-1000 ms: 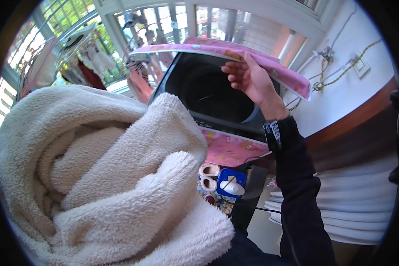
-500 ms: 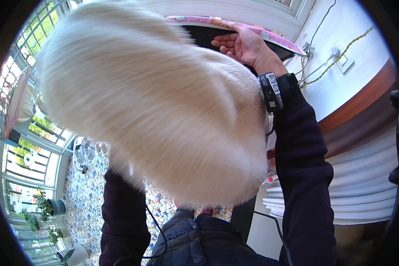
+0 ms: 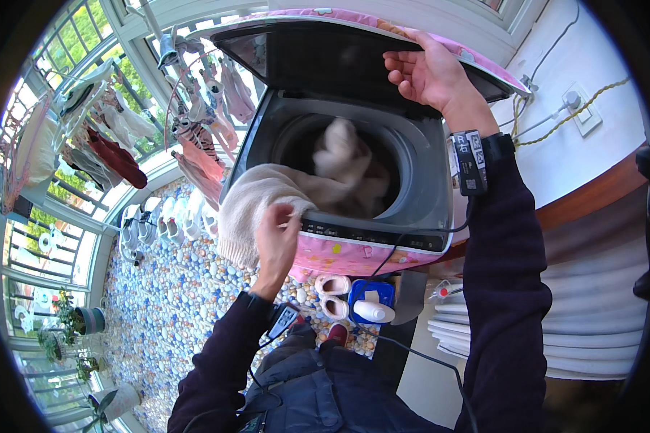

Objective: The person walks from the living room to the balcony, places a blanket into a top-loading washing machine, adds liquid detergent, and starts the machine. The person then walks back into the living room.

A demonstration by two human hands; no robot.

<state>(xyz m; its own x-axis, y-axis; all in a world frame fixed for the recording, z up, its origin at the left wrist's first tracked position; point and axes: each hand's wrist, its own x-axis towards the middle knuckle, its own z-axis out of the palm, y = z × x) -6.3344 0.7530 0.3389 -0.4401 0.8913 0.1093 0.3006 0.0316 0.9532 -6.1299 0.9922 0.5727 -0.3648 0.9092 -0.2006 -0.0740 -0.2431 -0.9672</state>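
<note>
A person stands at a top-loading washer. The right hand, fingers curled, holds the raised lid at the far side. The left hand pinches a cream blanket at the near left rim; the blanket drapes over the edge and into the drum. Laundry hangs far left.

Two bare hands, left and right. Long dark purple sleeves to both wrists. Black strap with white label on right wrist; small black device with pale label at left wrist. Thin black cables trailing down. Dark navy padded jacket over torso.
</note>
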